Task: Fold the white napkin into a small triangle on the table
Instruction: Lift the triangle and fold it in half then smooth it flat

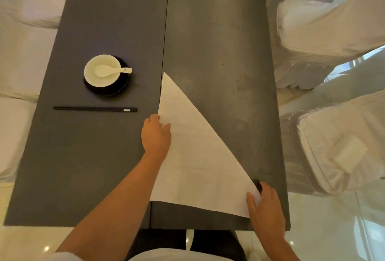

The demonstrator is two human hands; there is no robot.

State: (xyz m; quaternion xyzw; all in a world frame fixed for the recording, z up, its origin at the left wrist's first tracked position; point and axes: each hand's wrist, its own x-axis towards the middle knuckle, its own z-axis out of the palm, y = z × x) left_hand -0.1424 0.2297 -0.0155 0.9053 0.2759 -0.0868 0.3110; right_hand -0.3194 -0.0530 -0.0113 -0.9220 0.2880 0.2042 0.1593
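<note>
I count one long dark-grey table (218, 31), one large white cloth napkin (198, 156), one round white ceramic bowl (91, 69), one white ceramic spoon (112, 70), one black round saucer (119, 87), one pair of black chopsticks (93, 109), and two bare hands, the left hand (155, 135) and the right hand (265, 208). To my right are three white cloth-covered chairs (323, 31).

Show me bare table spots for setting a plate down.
Free: the far table beyond bowl and napkin tip; the strip right of the napkin's slanted edge; the near-left patch nearer than the chopsticks. Crowded: near middle, where left hand and right hand touch the napkin.
</note>
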